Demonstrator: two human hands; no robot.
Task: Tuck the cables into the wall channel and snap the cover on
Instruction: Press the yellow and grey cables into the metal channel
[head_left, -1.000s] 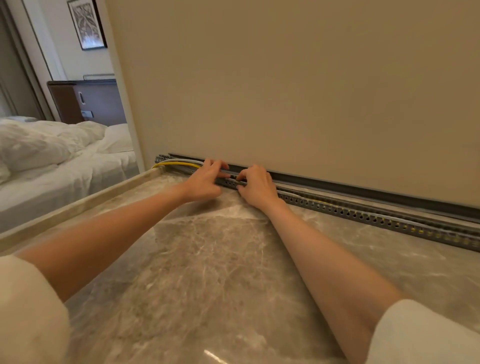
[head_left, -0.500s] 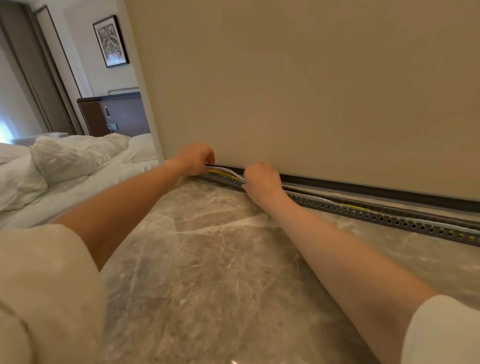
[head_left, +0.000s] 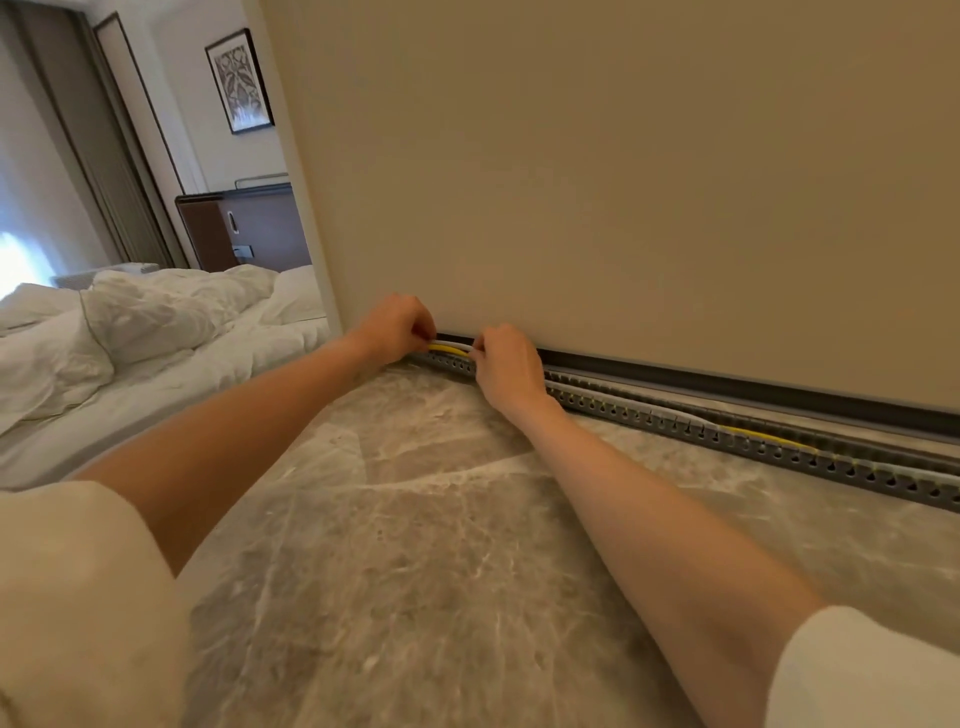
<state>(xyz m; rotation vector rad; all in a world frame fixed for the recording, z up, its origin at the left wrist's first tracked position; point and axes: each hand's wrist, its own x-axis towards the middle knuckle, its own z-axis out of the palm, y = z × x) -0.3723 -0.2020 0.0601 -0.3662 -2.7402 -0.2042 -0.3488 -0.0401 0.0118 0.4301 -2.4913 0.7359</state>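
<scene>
A grey slotted cable channel (head_left: 727, 434) runs along the foot of the beige wall, on a marble surface. A yellow cable (head_left: 449, 349) and a white cable (head_left: 460, 343) lie over its left end, stretched between my two hands. My left hand (head_left: 395, 325) pinches the cables at the channel's left end with curled fingers. My right hand (head_left: 506, 364) pinches the same cables a short way to the right, its knuckles over the channel. Further right, the yellow cable (head_left: 763, 437) shows again inside the channel. I see no cover.
A dark strip (head_left: 779, 392) runs along the wall's base behind the channel. The marble surface (head_left: 415, 545) spreads toward me. To the left, past the wall's corner, stands a bed with white bedding (head_left: 145, 332).
My left hand has moved left from the middle of the channel to its left end. My right hand has followed it left. Both now hold the cables taut between them.
</scene>
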